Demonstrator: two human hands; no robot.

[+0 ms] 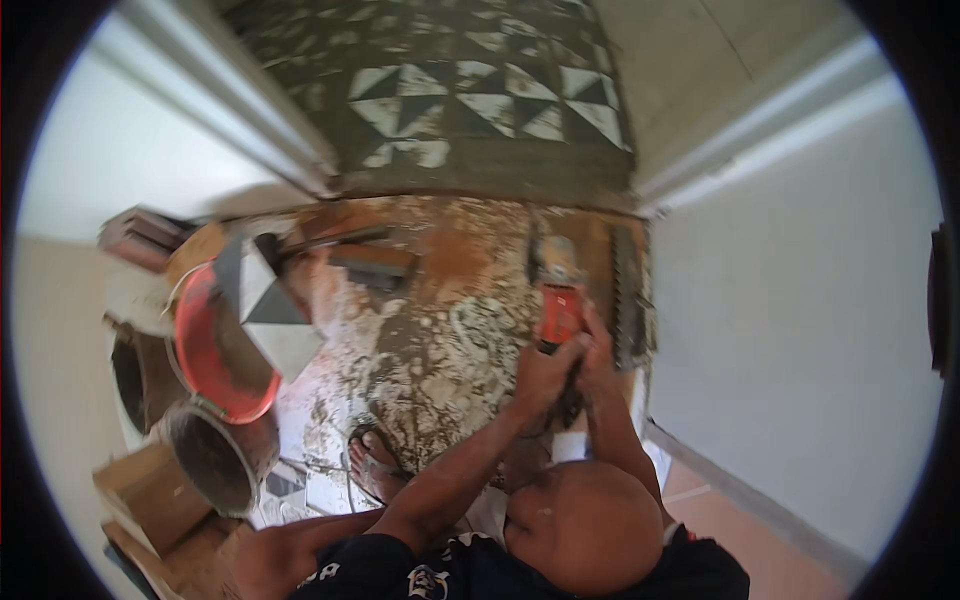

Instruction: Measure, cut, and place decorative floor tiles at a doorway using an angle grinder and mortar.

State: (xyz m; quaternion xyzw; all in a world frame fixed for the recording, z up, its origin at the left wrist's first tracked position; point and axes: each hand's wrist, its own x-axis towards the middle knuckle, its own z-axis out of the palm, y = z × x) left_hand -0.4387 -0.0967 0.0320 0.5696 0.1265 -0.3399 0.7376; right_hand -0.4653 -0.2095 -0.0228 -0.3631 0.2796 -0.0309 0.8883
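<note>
A: How do the hands stand?

B: The left hand (543, 377) is closed around the rear end of 1 red power tool (561, 312). The right hand (596, 352) is curled against the tool's right side, its fingers reaching forward along the body. Some fingertips are hidden.

A: And where is the tool?

B: In front of the person, at the right part of the smeared floor (440, 340). I can't tell whether it touches the floor.

A: Count what's around, biggest first.

B: 1 red tub (194, 312) at the left, with 2 grey-brown buckets (266, 440) beside it. Then 1 cardboard box (150, 490), near those. Then 1 patterned tile (268, 308), lying across the tub's edge. Last, 1 dark toothed strip (627, 300), just right of the tool.
</note>
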